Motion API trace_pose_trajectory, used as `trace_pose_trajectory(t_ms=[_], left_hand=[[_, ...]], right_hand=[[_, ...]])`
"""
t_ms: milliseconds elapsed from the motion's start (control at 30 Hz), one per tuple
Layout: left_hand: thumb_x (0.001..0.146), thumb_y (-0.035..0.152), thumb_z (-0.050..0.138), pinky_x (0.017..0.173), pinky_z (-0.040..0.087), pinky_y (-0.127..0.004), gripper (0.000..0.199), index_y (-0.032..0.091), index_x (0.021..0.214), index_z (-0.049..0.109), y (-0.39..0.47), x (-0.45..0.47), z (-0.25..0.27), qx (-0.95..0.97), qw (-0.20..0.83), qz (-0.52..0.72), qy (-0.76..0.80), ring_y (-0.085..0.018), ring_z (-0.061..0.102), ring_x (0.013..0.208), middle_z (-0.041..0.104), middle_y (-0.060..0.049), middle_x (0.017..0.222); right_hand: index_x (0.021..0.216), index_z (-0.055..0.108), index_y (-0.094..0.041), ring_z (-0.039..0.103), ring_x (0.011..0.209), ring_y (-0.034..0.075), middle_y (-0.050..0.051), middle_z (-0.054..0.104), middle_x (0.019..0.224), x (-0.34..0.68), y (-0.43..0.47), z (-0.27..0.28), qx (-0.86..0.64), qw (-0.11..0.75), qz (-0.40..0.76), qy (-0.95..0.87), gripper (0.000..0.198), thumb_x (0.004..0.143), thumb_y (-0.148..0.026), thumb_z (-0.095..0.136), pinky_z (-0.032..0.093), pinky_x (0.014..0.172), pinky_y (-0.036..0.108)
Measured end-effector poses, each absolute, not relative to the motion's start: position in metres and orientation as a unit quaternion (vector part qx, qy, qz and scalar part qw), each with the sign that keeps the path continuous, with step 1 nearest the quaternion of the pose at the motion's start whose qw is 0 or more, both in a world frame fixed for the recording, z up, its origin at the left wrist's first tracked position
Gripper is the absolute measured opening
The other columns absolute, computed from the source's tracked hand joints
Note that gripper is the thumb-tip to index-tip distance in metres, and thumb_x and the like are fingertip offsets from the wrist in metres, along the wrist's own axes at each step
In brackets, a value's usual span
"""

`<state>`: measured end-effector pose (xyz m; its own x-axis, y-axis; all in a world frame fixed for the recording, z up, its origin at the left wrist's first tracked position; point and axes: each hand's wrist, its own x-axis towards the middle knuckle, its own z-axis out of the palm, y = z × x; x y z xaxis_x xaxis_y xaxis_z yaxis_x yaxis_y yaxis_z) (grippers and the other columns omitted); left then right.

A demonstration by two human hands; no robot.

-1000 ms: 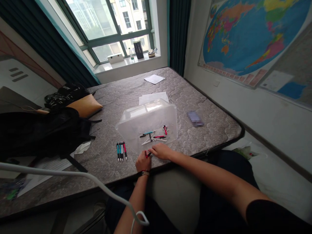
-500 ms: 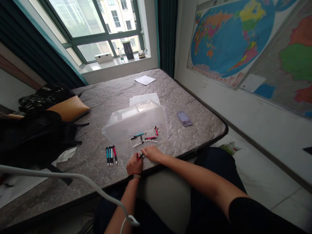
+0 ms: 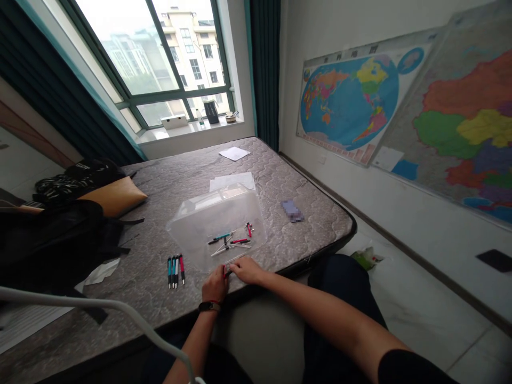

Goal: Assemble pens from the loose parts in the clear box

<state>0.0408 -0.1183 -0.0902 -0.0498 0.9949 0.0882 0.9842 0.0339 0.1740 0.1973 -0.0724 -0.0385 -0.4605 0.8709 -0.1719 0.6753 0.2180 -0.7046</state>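
My left hand (image 3: 214,286), with a dark band on the wrist, is closed around a red and black pen (image 3: 228,272) at the front of the mattress. The fingertips of my right hand (image 3: 247,270) pinch the pen's other end, so most of it is hidden. Just beyond my hands lies a clear plastic box (image 3: 216,216), tipped on its side with its opening toward me. Inside it are loose pen parts: a teal and black barrel (image 3: 220,238), a red barrel (image 3: 240,241) and several thin white refills (image 3: 220,249). Several assembled pens (image 3: 176,271) lie side by side left of my hands.
The quilted mattress (image 3: 276,184) bears paper sheets (image 3: 234,153) behind the box and a blurred phone-like object (image 3: 292,211) at right. Black bags (image 3: 52,240) and a tan cushion (image 3: 120,197) lie at left. A pale cable (image 3: 132,314) crosses the lower left foreground.
The view has tilted upward and turned slightly right, so the scene sits lower in the picture. Both hands stay together on the pen.
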Motion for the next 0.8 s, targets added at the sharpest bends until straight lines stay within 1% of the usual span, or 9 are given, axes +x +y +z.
trace_pose_trajectory(t_ms=[100, 167, 267, 333, 433, 500, 567, 633, 800], left_hand=[[0.095, 0.029, 0.042, 0.062, 0.039, -0.024, 0.024, 0.022, 0.106, 0.063, -0.135, 0.043, -0.085, 0.711, 0.043, 0.091, 0.696, -0.019, 0.065, 0.086, 0.07, -0.008, 0.1], [0.093, 0.027, 0.044, 0.067, 0.043, -0.025, 0.025, 0.023, 0.108, 0.064, -0.15, 0.044, -0.079, 0.709, 0.06, 0.108, 0.695, -0.02, 0.066, 0.088, 0.071, -0.009, 0.103], [0.09, 0.029, 0.047, 0.071, 0.046, -0.027, 0.023, 0.025, 0.101, 0.067, -0.169, 0.045, -0.064, 0.68, 0.121, 0.183, 0.7, -0.021, 0.067, 0.087, 0.072, -0.007, 0.099], [0.086, 0.039, 0.053, 0.069, 0.047, -0.028, 0.024, 0.025, 0.098, 0.068, -0.178, 0.048, -0.052, 0.626, 0.197, 0.283, 0.7, -0.021, 0.066, 0.082, 0.072, -0.006, 0.093], [0.073, 0.066, 0.058, 0.052, 0.041, -0.026, 0.051, 0.02, 0.093, 0.069, -0.191, 0.063, -0.04, 0.464, 0.34, 0.448, 0.684, -0.018, 0.058, 0.059, 0.064, -0.002, 0.066], [0.061, 0.076, 0.062, 0.044, 0.032, -0.022, 0.065, 0.017, 0.089, 0.068, -0.205, 0.082, -0.038, 0.361, 0.42, 0.513, 0.655, -0.011, 0.045, 0.046, 0.051, 0.003, 0.053], [0.048, 0.078, 0.07, 0.043, 0.028, -0.021, 0.069, 0.016, 0.079, 0.066, -0.223, 0.103, -0.042, 0.304, 0.471, 0.543, 0.625, -0.008, 0.038, 0.044, 0.046, 0.005, 0.05], [0.045, 0.078, 0.072, 0.042, 0.022, -0.02, 0.066, 0.017, 0.068, 0.062, -0.242, 0.123, -0.044, 0.287, 0.514, 0.532, 0.608, -0.005, 0.031, 0.042, 0.038, 0.007, 0.045], [0.049, 0.078, 0.07, 0.044, 0.016, -0.022, 0.064, 0.018, 0.063, 0.056, -0.268, 0.145, -0.032, 0.312, 0.562, 0.496, 0.584, -0.004, 0.024, 0.042, 0.032, 0.008, 0.043]], right_hand=[[0.061, 0.053, -0.018, 0.053, 0.051, 0.013, -0.002, 0.052, 0.051, 0.203, -0.098, -0.046, -0.543, 0.144, 0.544, -0.623, 0.033, 0.091, -0.03, 0.046, 0.042, 0.054, 0.023], [0.063, 0.047, -0.019, 0.043, 0.039, 0.01, -0.006, 0.043, 0.046, 0.206, -0.115, -0.046, -0.54, 0.157, 0.656, -0.504, 0.028, 0.09, -0.027, 0.046, 0.036, 0.044, 0.021], [0.062, 0.043, -0.02, 0.036, 0.033, 0.008, -0.008, 0.038, 0.042, 0.209, -0.131, -0.037, -0.491, 0.174, 0.73, -0.443, 0.034, 0.092, -0.036, 0.046, 0.031, 0.038, 0.019], [0.057, 0.041, -0.02, 0.038, 0.032, 0.009, -0.006, 0.037, 0.039, 0.211, -0.135, -0.026, -0.451, 0.193, 0.734, -0.469, 0.049, 0.095, -0.05, 0.035, 0.031, 0.037, 0.019], [0.056, 0.045, -0.019, 0.042, 0.034, 0.011, -0.003, 0.041, 0.041, 0.218, -0.137, -0.008, -0.44, 0.238, 0.692, -0.52, 0.065, 0.095, -0.063, 0.017, 0.032, 0.038, 0.021], [0.063, 0.054, -0.017, 0.046, 0.04, 0.01, -0.002, 0.049, 0.049, 0.226, -0.141, 0.0, -0.439, 0.281, 0.637, -0.568, 0.06, 0.092, -0.064, 0.03, 0.035, 0.042, 0.021], [0.074, 0.063, -0.016, 0.052, 0.051, 0.011, -0.001, 0.057, 0.061, 0.238, -0.15, 0.006, -0.406, 0.31, 0.595, -0.621, 0.045, 0.087, -0.058, 0.05, 0.038, 0.049, 0.021], [0.078, 0.067, -0.017, 0.054, 0.058, 0.012, 0.0, 0.06, 0.067, 0.251, -0.163, 0.009, -0.35, 0.294, 0.598, -0.659, 0.036, 0.083, -0.051, 0.059, 0.04, 0.053, 0.021], [0.088, 0.074, -0.019, 0.054, 0.057, 0.011, 0.003, 0.063, 0.075, 0.281, -0.196, 0.009, -0.287, 0.245, 0.675, -0.634, 0.046, 0.084, -0.06, 0.053, 0.041, 0.05, 0.021]])
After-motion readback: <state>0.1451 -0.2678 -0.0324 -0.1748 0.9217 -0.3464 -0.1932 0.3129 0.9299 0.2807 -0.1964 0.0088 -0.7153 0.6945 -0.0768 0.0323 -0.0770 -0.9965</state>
